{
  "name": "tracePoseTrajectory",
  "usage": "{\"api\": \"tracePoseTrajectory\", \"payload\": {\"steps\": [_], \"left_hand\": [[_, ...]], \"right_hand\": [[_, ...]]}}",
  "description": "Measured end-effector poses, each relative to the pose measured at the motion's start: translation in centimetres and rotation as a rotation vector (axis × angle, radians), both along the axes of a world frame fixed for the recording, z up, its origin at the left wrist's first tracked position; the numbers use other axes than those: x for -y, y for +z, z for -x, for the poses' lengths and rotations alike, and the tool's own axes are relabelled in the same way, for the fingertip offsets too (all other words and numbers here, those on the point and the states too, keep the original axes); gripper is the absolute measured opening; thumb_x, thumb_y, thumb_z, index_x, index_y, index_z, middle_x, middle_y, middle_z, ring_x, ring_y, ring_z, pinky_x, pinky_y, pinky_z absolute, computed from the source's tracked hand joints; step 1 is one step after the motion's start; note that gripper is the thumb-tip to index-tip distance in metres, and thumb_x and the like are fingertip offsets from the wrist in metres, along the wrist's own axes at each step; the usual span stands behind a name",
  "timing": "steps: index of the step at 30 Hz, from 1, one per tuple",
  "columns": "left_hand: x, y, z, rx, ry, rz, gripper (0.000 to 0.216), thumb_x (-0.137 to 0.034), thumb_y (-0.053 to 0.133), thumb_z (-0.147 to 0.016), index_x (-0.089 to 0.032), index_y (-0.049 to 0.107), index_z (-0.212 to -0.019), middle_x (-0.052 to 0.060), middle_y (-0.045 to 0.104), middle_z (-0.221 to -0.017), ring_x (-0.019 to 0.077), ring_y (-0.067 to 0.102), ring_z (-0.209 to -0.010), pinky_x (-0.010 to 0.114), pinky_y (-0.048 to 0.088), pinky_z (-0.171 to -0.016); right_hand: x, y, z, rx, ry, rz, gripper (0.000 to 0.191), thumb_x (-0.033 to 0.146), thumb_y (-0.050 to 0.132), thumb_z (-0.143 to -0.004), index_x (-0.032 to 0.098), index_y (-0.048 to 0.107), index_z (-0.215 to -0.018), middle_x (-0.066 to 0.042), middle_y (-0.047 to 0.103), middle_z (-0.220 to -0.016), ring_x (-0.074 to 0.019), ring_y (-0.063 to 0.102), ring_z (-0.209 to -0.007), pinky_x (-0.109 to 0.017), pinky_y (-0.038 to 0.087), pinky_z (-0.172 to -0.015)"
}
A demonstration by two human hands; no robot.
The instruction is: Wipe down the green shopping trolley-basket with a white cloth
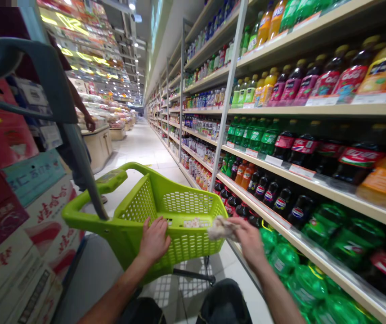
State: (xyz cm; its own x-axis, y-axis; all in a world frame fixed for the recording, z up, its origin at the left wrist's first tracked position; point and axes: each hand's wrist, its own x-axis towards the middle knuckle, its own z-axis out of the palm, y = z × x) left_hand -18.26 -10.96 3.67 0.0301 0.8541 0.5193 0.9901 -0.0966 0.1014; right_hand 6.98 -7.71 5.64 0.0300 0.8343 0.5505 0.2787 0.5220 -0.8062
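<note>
A lime-green plastic shopping cart (pixel 125 243) with perforated walls stands in front of my knees. My left hand (pixel 154 240) is closed over the near rim of its basket, with the fingertips on the inner side. In my right hand (pixel 249 240) is a crumpled, off-white cloth (pixel 220 228), pinched between the fingers. The cloth hangs at the basket's right end, close to the rim; whether it touches the plastic I cannot tell. A small whitish patch (pixel 195 222) shows on the basket floor, too small to name.
Shelves (pixel 280 164) of soda bottles run along the right, with large green bottles (pixel 306 288) on the lowest level. Stacked cartons (pixel 41 216) stand at left under a grey handle bar (pixel 81 157). A person's arm (pixel 80 105) shows beyond. A tiled aisle (pixel 139 146) stretches ahead.
</note>
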Motion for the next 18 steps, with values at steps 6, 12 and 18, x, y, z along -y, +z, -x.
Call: {"api": "tracePoseTrajectory", "payload": {"steps": [6, 12, 18], "left_hand": [[-0.1, 0.0, 0.1, -0.006, -0.040, 0.013, 0.028, -0.020, 0.045, -0.069, -0.018, 0.057, -0.094, 0.008, 0.062, -0.106, 0.0223, 0.049, -0.109, 0.045, 0.018, -0.103], [-0.3, -0.2, 0.1, 0.012, -0.046, -0.004, 0.027, -0.021, 0.046, -0.069, -0.020, 0.057, -0.094, 0.006, 0.063, -0.106, 0.0223, 0.050, -0.108, 0.043, 0.020, -0.102], [-1.3, -0.5, -0.1, -0.020, -0.053, -0.054, 0.025, -0.023, 0.047, -0.070, -0.018, 0.056, -0.093, 0.007, 0.063, -0.105, 0.0232, 0.052, -0.106, 0.045, 0.020, -0.099]], "right_hand": [[-2.9, -6.5, 7.7, 0.500, -0.003, -0.375, 0.047, 0.003, 0.038, -0.068, 0.017, 0.061, -0.106, -0.009, 0.062, -0.108, -0.0210, 0.053, -0.103, -0.040, 0.043, -0.089], [-5.8, -10.4, -2.5, 0.639, -0.309, -0.317, 0.047, 0.001, 0.034, -0.072, 0.018, 0.060, -0.108, -0.010, 0.060, -0.111, -0.0223, 0.051, -0.107, -0.047, 0.041, -0.090], [-4.4, -10.8, 0.8, 0.514, -0.197, -0.375, 0.049, 0.001, 0.032, -0.076, 0.019, 0.055, -0.116, -0.009, 0.051, -0.124, -0.0177, 0.038, -0.122, -0.043, 0.037, -0.099]]}}
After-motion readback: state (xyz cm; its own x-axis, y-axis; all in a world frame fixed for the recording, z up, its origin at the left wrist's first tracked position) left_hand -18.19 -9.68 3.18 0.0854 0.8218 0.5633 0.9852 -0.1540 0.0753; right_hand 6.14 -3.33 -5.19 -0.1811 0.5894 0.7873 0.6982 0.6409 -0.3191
